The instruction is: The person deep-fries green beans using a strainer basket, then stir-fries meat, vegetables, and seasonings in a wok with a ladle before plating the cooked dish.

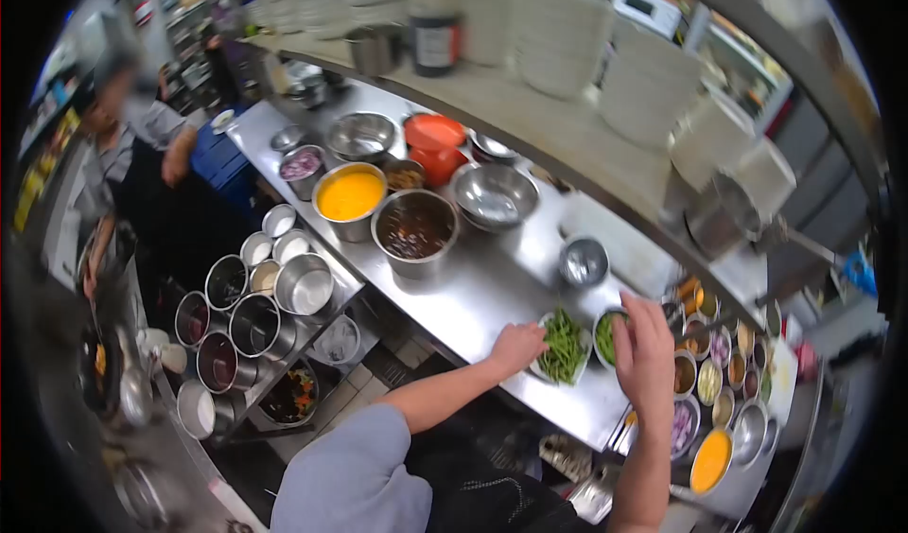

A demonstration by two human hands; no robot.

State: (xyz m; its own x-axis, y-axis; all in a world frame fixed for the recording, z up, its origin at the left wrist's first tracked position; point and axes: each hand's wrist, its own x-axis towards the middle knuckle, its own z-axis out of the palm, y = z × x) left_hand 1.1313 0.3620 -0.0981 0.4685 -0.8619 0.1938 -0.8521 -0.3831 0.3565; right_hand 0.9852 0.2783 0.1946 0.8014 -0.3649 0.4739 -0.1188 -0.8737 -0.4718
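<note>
A heap of cut green vegetables that look like green beans (564, 346) fills a white bowl (543, 374) near the front edge of the steel counter. My left hand (518, 348) is at that bowl's left side, its fingers curled at the rim against the greens. Just to the right stands a smaller round container of chopped greens (604, 338). Over its right edge is my right hand (647, 351), thumb and fingers apart, with nothing visible in the grasp. It partly hides this container.
Metal bowls of yellow liquid (350, 192) and dark sauce (414, 234) stand left on the counter (445, 304). An empty steel bowl (584, 262) sits behind the greens. Several ingredient tubs (709, 380) line the right. An overhead shelf (530, 84) holds plates. A co-worker (142, 174) stands left.
</note>
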